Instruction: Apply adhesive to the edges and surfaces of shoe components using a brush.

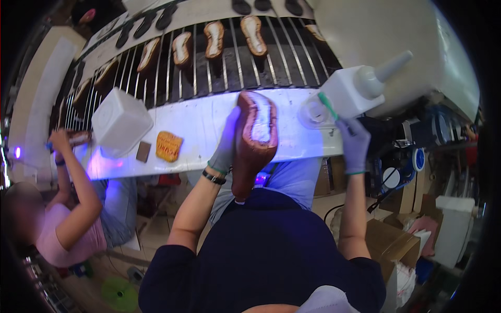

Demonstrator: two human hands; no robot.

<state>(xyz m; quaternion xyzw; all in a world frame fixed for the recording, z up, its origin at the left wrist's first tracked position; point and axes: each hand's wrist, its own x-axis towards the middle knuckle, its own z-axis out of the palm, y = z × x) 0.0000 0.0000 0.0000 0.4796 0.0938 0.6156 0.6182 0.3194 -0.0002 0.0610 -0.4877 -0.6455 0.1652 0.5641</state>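
My left hand, in a pale glove, is closed round the side of a brown shoe upper. The shoe stands heel or toe down in front of my body, its sole side facing up and showing a whitish strip in the middle. On the right, my gloved right hand grips a slim green-handled brush. The brush slants over a small round white pot at the table's right end; its tip is too blurred to make out. Behind the pot stands a white squeeze bottle with a long nozzle.
On the white table are a yellow sponge-like pad, a small brown block and a white plastic container. Beyond, a barred conveyor carries several shoes soles up. A co-worker handles another shoe at left. Cardboard boxes stand lower right.
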